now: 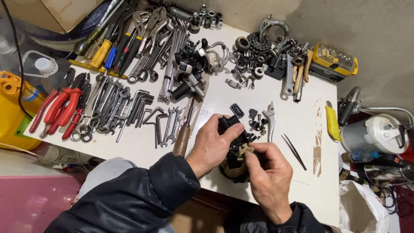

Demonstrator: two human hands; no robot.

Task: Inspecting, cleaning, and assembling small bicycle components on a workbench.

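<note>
White surface (302,129) crowded with tools, two hands at its near edge
Both hands grasp one black part (238,144) between them: left hand (211,146) grips its upper end, right hand (269,174) pinches its lower end; its long axis runs away from the person, beside one silver lever (270,118)

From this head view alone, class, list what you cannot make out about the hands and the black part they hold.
- Black part: most of its shape, hidden by the left hand and right hand, head view.
- Small pieces beside the silver lever: too small to identify.
- Wooden-handled tool: its lower end is covered by the left hand.
- White bag: cut off by the bottom edge.
</note>
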